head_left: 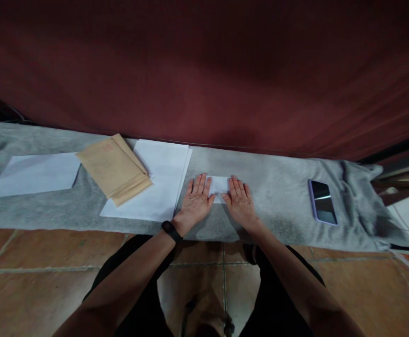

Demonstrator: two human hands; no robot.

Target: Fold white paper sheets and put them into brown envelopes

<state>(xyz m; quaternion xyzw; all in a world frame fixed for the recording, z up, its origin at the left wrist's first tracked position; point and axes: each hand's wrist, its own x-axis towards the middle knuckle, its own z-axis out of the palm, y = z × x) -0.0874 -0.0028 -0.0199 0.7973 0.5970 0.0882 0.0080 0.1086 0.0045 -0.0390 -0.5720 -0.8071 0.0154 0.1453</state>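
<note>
A small white folded-looking paper lies on the grey cloth between my hands. My left hand rests flat over its left end, fingers stretched out and pointing away from me. Over the right end lies my right hand, also flat with its fingers extended. Both thumbs point inward near the paper's closer edge. The paper's two ends are hidden under the hands. A dark band circles my left wrist.
Brown envelopes lie fanned on white sheets to the left. Farther left is another white sheet. A phone in a purple case lies at right on the grey cloth. A dark red surface rises behind.
</note>
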